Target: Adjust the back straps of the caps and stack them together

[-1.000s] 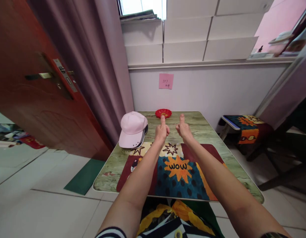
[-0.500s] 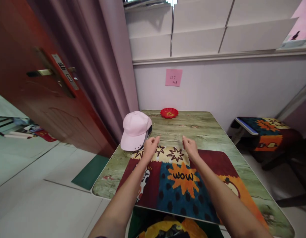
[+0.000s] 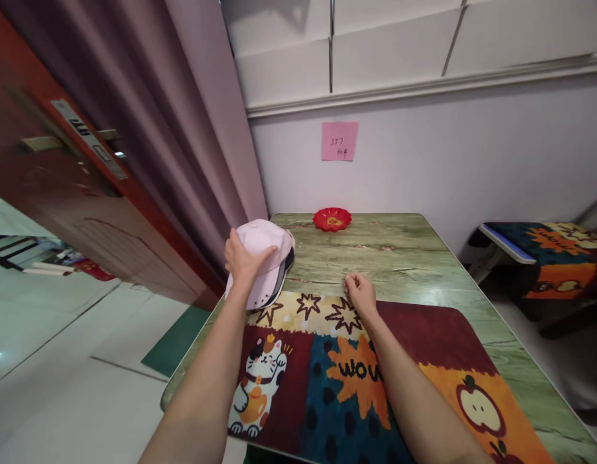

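Observation:
A pale pink baseball cap (image 3: pixel 262 241) lies on top of other caps, whose dark and light edges (image 3: pixel 287 261) show at its right side. My left hand (image 3: pixel 247 258) is over the cap's crown, its thumb on the near right side and its fingers wrapped round the left. Part of the brim is hidden behind that hand and wrist. My right hand (image 3: pixel 360 293) rests above the back edge of the patterned mat (image 3: pixel 414 322), its fingers curled in with nothing visible in them.
A red scalloped dish (image 3: pixel 332 220) stands at the far edge of the wood-look table (image 3: pixel 376 248). A pink note (image 3: pixel 340 140) is stuck to the wall behind. To the left are a mauve curtain (image 3: pixel 196 116) and a brown door (image 3: pixel 86 225); at the right, another covered table (image 3: pixel 564 258).
My left hand has moved left from beside the cap onto its crown and taken hold. My right hand stays curled near the mat's back edge. The view has shifted slightly.

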A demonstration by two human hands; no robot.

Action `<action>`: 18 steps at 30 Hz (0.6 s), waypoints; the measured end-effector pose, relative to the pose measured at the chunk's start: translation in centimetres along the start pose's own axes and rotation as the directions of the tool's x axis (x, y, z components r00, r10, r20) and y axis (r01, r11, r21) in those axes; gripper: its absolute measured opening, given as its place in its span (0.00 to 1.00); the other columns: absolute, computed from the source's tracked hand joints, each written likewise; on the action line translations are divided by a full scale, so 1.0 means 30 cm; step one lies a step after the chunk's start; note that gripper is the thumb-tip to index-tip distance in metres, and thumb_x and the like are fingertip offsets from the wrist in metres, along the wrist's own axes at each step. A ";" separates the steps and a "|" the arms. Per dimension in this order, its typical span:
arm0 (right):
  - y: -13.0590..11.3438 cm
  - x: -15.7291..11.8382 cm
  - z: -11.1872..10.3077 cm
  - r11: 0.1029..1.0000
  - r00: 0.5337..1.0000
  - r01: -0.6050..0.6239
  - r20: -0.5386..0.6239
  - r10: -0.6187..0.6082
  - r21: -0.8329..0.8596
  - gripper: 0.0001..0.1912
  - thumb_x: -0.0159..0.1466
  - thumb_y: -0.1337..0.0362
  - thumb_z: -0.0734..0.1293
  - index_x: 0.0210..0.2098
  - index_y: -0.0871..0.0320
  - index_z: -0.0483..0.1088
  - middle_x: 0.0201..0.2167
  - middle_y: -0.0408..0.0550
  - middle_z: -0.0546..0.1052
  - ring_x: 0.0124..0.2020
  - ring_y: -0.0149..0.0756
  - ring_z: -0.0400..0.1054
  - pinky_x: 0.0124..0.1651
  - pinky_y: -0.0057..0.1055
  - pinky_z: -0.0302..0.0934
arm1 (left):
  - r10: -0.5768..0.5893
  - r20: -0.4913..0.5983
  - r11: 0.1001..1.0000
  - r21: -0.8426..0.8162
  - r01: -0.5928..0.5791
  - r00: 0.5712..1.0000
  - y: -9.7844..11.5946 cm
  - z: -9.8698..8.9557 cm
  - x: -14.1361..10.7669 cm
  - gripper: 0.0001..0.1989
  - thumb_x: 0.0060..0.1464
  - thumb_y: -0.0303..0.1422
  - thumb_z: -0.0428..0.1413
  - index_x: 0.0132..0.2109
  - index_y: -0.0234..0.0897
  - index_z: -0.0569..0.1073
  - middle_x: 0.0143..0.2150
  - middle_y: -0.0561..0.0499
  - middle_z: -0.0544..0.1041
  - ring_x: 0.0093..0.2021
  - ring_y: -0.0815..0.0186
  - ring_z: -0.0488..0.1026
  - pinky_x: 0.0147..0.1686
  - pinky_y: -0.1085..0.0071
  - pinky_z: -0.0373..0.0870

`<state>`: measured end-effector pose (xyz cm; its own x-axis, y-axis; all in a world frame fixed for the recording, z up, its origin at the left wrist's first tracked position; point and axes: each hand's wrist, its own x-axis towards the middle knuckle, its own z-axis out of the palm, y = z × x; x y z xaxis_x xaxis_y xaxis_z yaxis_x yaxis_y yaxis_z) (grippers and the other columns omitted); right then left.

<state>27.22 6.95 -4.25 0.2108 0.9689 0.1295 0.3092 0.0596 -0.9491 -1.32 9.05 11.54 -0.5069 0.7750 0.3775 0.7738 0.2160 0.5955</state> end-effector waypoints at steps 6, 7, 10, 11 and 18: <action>0.001 -0.017 0.005 0.986 0.997 0.076 0.029 -0.073 -0.150 0.19 0.64 0.48 0.61 0.27 0.55 0.70 0.21 0.43 0.74 0.24 0.34 0.66 0.31 0.28 0.53 | 0.060 -0.093 0.993 -0.100 -0.069 0.994 -0.059 0.050 0.021 0.38 0.42 0.40 0.67 0.60 0.41 0.66 0.59 0.40 0.69 0.61 0.47 0.65 0.61 0.52 0.62; -0.002 -0.016 0.004 0.982 0.996 0.082 0.030 -0.078 -0.171 0.18 0.64 0.49 0.61 0.27 0.55 0.71 0.21 0.43 0.74 0.24 0.34 0.65 0.31 0.28 0.52 | 0.066 -0.132 0.988 -0.133 -0.084 0.989 -0.070 0.055 0.020 0.34 0.43 0.39 0.66 0.58 0.40 0.68 0.56 0.41 0.71 0.58 0.49 0.67 0.59 0.54 0.63; -0.005 -0.015 0.002 0.973 0.995 0.096 0.036 -0.090 -0.210 0.18 0.65 0.50 0.60 0.28 0.54 0.71 0.21 0.43 0.73 0.24 0.34 0.64 0.31 0.29 0.49 | 0.079 -0.240 0.966 -0.222 -0.134 0.968 -0.104 0.057 0.024 0.18 0.46 0.37 0.64 0.45 0.39 0.73 0.46 0.46 0.72 0.47 0.56 0.70 0.53 0.61 0.67; -0.004 -0.016 0.002 0.971 0.995 0.099 0.038 -0.093 -0.216 0.18 0.65 0.50 0.60 0.28 0.54 0.71 0.21 0.43 0.73 0.24 0.34 0.64 0.31 0.29 0.49 | 0.072 -0.257 0.960 -0.243 -0.136 0.964 -0.113 0.054 0.028 0.14 0.46 0.36 0.63 0.41 0.38 0.73 0.43 0.48 0.72 0.44 0.58 0.70 0.51 0.62 0.67; -0.003 -0.023 -0.007 0.972 0.993 0.112 0.044 -0.105 -0.205 0.17 0.65 0.50 0.61 0.28 0.55 0.70 0.20 0.42 0.72 0.25 0.35 0.63 0.32 0.29 0.50 | 0.013 -0.323 0.909 -0.391 -0.146 0.946 -0.101 0.012 0.036 0.10 0.44 0.30 0.64 0.33 0.37 0.71 0.39 0.51 0.69 0.42 0.62 0.69 0.52 0.64 0.66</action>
<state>27.25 6.21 -4.20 0.1362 0.9668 0.2160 0.5140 0.1175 -0.8497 -4.07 9.44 9.88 -0.5923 0.5439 0.5944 0.6285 -0.1496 0.7633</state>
